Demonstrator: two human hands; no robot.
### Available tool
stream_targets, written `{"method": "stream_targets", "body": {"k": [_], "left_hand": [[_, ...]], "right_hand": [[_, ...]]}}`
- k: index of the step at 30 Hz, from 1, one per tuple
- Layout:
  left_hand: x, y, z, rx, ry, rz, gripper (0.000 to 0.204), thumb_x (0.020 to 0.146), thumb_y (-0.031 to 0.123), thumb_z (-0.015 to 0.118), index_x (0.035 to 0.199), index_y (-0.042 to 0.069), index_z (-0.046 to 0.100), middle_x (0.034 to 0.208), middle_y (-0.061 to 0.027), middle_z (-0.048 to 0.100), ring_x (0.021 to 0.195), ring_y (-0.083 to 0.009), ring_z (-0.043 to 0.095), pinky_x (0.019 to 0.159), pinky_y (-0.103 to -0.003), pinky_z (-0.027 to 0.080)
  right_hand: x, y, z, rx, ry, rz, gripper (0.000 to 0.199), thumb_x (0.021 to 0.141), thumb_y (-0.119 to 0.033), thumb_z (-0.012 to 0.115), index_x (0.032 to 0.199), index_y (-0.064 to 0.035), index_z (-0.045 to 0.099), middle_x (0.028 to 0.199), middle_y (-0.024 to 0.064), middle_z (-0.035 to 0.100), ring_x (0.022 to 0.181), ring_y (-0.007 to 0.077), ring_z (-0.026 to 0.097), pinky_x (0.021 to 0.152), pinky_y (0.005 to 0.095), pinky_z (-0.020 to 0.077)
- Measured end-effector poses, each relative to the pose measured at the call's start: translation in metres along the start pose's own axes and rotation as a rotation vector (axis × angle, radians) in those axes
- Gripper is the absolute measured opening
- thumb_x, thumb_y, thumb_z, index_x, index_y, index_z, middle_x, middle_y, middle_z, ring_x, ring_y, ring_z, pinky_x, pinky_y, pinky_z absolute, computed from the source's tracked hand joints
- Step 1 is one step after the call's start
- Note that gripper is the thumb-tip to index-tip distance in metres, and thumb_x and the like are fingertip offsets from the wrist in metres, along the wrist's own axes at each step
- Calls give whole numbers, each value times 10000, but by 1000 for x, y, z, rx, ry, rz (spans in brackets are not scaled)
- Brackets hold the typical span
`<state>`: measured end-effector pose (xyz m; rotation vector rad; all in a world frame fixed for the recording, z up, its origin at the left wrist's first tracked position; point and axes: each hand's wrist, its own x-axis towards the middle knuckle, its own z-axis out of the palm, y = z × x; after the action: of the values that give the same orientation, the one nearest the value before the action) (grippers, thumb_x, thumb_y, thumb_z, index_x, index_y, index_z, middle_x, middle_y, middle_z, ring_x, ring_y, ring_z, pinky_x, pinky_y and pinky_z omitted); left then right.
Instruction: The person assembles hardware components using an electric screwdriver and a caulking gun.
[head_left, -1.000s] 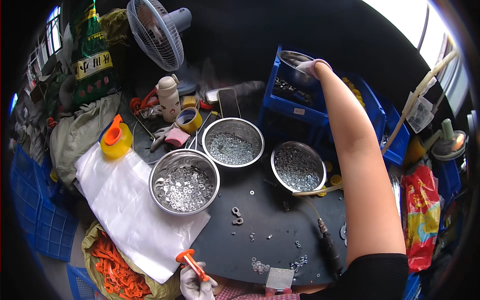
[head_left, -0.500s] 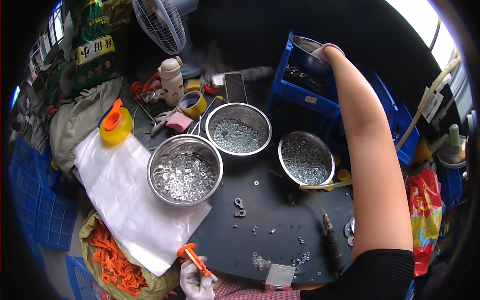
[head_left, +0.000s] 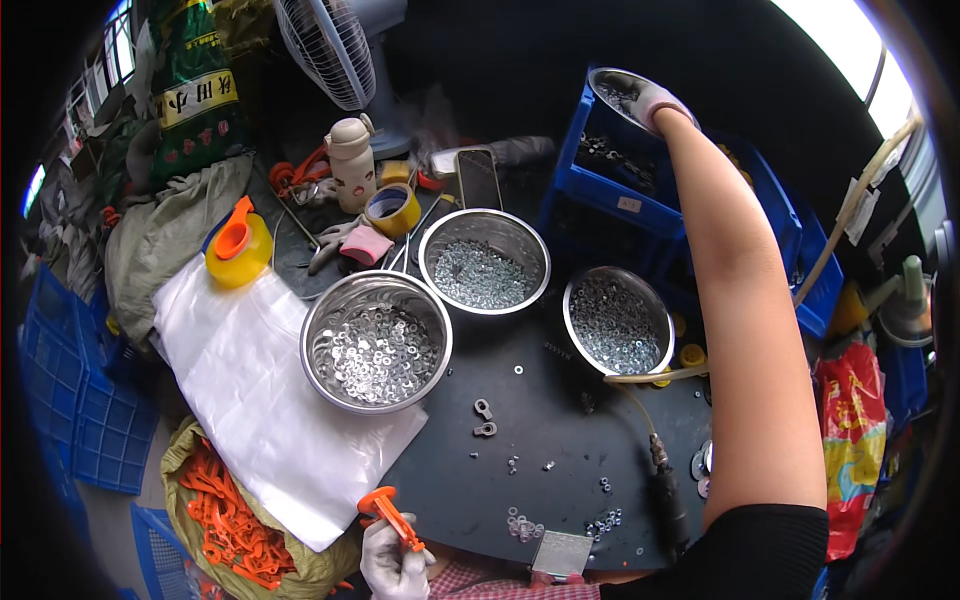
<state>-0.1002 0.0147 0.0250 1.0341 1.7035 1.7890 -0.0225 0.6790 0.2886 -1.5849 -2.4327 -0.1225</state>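
My left hand point(head_left: 392, 562), in a whitish glove, is closed around an orange plastic part point(head_left: 394, 515) with a round flange and a narrow stem. It is at the near edge of the dark table. My right arm stretches far forward. The gloved right hand point(head_left: 657, 100) reaches over the rim into a steel bowl point(head_left: 612, 76), which sits on a blue parts bin point(head_left: 600, 185). Small dark parts lie near its fingers, which are mostly hidden in the bowl, so their grip is unclear.
Steel bowls of washers point(head_left: 376, 340), small metal pieces point(head_left: 485, 275) and nuts point(head_left: 618, 325) stand mid-table. A corded tool point(head_left: 664, 490) and a metal block point(head_left: 561, 555) are nearer. A sack of orange parts point(head_left: 235, 520) sits lower left; a fan point(head_left: 335, 50) stands behind.
My right hand has moved deeper into the far bowl, whose rim is now seen at a different tilt. The left hand keeps its orange part. The whole view has shifted slightly.
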Motion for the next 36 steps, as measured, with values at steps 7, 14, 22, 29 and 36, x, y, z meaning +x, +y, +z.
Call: {"method": "stream_targets", "body": {"k": [7, 14, 22, 29, 36], "left_hand": [[6, 5, 3, -3, 8, 47, 377, 926, 118, 567, 1274, 24, 454, 1291, -147, 525, 632, -87, 555, 526, -198, 433], [-9, 6, -9, 27, 25, 70, 388, 932, 148, 578, 1282, 40, 451, 1303, -144, 521, 634, -89, 557, 542, -201, 444], [-3, 38, -2, -84, 102, -10, 267, 871, -51, 500, 1137, -49, 496, 1190, -185, 526, 649, -91, 576, 571, -202, 491], [-1, 37, -17, -122, 173, -4, 286, 906, -21, 505, 1188, -59, 485, 1227, -178, 524, 626, -72, 550, 585, -196, 485], [-21, 30, -10, -159, 188, -29, 326, 933, 46, 518, 1236, -24, 422, 1247, -201, 540, 594, -60, 564, 413, -133, 380]], "right_hand": [[10, 12, -29, 77, 224, 145, 458, 897, -422, 593, 1287, -182, 578, 1300, 102, 584, 1229, 318, 525, 1037, 412, 413], [-10, -1, -50, 168, 380, 236, 392, 892, -452, 588, 1203, -216, 627, 1183, 82, 650, 1135, 314, 591, 963, 418, 464], [-104, -117, -53, 1371, 206, 0, 182, 976, -223, 542, 833, -110, 540, 603, -36, 470, 481, 108, 423, 475, 316, 443], [-336, -182, 35, 862, -378, -359, 264, 911, -285, 613, 1015, -45, 646, 768, 37, 627, 637, 67, 545, 524, 251, 446], [-500, -205, 131, 503, -253, -601, 194, 863, -254, 640, 894, -80, 558, 836, 164, 556, 701, 339, 619, 598, 426, 519]]}}
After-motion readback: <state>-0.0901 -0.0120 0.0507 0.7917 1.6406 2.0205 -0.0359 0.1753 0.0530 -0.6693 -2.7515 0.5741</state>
